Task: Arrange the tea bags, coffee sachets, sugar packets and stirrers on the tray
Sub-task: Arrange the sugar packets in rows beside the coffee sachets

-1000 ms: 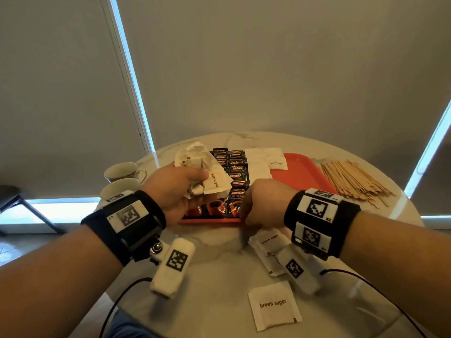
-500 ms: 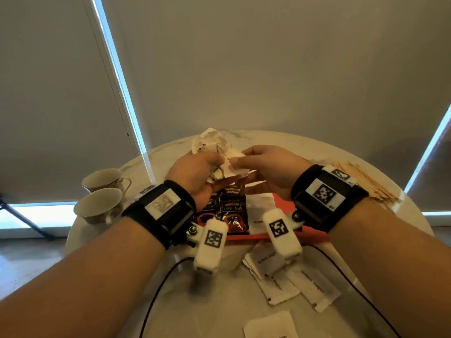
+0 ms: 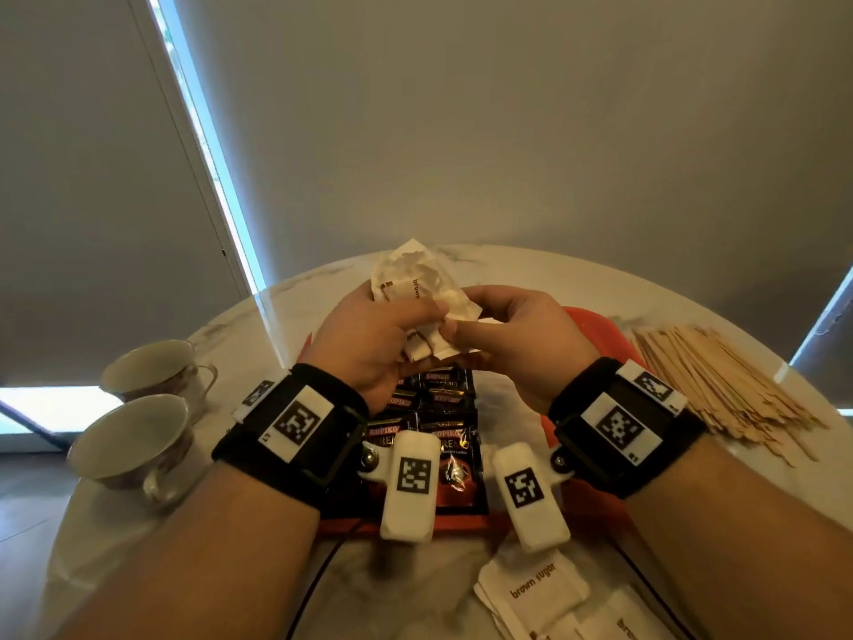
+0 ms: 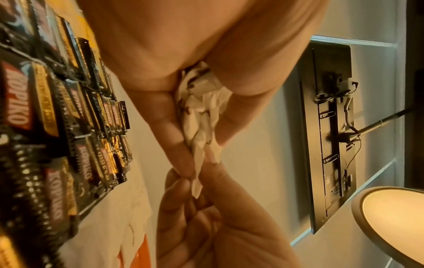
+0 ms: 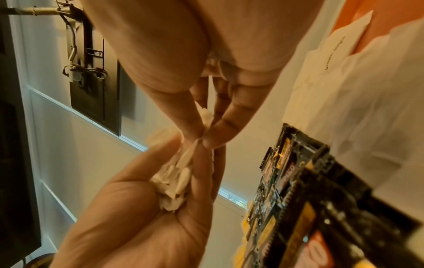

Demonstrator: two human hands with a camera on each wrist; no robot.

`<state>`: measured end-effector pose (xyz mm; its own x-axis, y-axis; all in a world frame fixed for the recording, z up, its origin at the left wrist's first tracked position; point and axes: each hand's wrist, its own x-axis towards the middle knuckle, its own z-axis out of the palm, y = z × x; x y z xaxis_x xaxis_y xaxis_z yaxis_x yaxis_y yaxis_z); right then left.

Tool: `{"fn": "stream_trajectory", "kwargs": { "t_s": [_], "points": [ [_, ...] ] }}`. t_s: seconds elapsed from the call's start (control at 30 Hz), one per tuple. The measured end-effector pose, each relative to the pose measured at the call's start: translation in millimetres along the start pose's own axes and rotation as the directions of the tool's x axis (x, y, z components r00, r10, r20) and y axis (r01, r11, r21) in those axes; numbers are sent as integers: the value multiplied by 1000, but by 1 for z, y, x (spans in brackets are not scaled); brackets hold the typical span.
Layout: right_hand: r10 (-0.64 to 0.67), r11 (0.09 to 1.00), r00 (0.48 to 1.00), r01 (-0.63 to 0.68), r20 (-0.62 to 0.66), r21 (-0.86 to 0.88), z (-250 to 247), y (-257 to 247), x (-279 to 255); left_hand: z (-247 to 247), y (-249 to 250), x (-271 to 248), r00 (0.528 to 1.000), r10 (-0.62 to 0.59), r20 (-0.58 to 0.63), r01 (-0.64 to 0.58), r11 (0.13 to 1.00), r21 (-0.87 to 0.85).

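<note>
My left hand (image 3: 383, 334) grips a crumpled bunch of white brown-sugar packets (image 3: 415, 281) above the orange tray (image 3: 595, 330). My right hand (image 3: 512, 334) meets it and pinches the edge of one packet between thumb and fingertips (image 5: 204, 139). The left wrist view shows the bunch (image 4: 201, 101) squeezed in the left fingers, with the right hand (image 4: 206, 217) just below. On the tray under both hands lie rows of black Kopiko coffee sachets (image 3: 438, 399). A column of white sugar packets (image 5: 355, 90) lies beside them. No tea bags are in view.
A pile of wooden stirrers (image 3: 720, 385) lies on the round marble table right of the tray. Two teacups (image 3: 138, 441) stand at the left edge. Loose brown-sugar packets (image 3: 531, 593) lie on the table in front of the tray.
My right hand rose from the tray's front edge to meet the left hand and took hold of a packet in the bunch. The left hand lifted slightly.
</note>
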<state>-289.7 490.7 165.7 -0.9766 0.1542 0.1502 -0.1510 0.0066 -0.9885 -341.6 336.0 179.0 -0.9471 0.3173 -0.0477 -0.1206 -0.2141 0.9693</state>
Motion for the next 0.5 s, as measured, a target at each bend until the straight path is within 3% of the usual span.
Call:
{"fn": "stream_trajectory", "kwargs": {
  "t_s": [0.3, 0.5],
  "points": [
    [110, 989, 993, -105, -48, 100, 5, 7, -5, -10, -10, -2, 993, -45, -107, 27, 986, -163],
    [171, 967, 984, -158, -50, 198, 3, 4, -7, -8, -9, -4, 994, -71, -85, 51, 973, -225]
  ]
}}
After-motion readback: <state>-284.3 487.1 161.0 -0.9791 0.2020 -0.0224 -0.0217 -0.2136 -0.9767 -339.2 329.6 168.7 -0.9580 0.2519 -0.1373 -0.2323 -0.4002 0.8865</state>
